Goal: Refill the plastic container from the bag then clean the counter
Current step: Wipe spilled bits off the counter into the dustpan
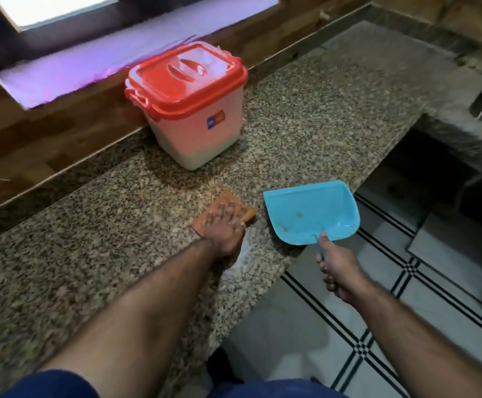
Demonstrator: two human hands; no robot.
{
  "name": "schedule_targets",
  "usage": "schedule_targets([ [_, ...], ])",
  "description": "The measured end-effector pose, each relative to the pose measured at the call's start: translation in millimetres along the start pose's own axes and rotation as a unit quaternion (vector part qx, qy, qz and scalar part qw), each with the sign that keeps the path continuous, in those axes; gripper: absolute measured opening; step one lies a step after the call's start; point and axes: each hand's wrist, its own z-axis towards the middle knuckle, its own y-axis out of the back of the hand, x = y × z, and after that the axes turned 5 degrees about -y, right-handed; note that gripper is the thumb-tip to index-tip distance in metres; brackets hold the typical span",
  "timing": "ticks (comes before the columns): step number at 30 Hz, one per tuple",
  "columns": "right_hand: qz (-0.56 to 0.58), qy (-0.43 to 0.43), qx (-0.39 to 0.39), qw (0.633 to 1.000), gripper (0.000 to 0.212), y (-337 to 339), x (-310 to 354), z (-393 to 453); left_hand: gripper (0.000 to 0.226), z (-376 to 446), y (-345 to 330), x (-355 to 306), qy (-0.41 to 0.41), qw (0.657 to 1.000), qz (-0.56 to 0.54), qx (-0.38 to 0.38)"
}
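**Refill looks finished; wiping of the table under way**

Head view. The white translucent plastic container with the red-orange snap lid stands at the back of the speckled granite table, against the wooden wall under the window sill. Lid is on and seated. Through the wall a pale fill shows in the lower part; above that the wall glows reddish, so the true level cannot be told. No bag is in view. Judged from the closed lid, the refill part is done and the cleaning part is in hand.

The left hand lies flat, fingers spread and straight, pressing a small orange-brown cleaning cloth onto the table near its front edge. A whitish smear sits on the stone just beside the wrist; what it is cannot be told.

The right hand is wrapped round the handle of a light blue plastic dustpan, thumb along the top. The pan's mouth sits at the table's edge, just beside the cloth. Inside: a small yellowish fleck or stain, little else.

Left to do, by estimate: push remaining spill into the pan and empty it.
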Motion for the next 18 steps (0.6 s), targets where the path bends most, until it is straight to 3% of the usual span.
schedule_targets([
  [5,-0.012,0.021,0.021,0.999,0.06,46,-19,-2,0.062,-37,-51,-63,0.001,0.997,-0.073,-0.01],
  [7,-0.013,0.025,0.023,0.999,0.059,66,-39,-6,0.066,-52,-61,-80,0.012,0.982,-0.167,-0.087],
  [10,-0.002,0.006,0.048,0.999,0.059,89,-81,-12,0.054,-72,-61,-107,0.113,0.896,-0.352,-0.247],
  [12,-0.004,-0.014,0.061,0.998,0.061,100,-108,-17,0.053,-79,-55,-120,0.218,0.8,-0.472,-0.299],
  [14,-0.014,-0.026,0.075,0.997,0.062,107,-130,-24,0.058,-85,-52,-120,0.255,0.725,-0.55,-0.326],
  [18,-0.06,-0.002,0.106,0.993,0.061,110,-158,-32,0.055,-112,-41,-131,0.263,0.691,-0.572,-0.356],
])
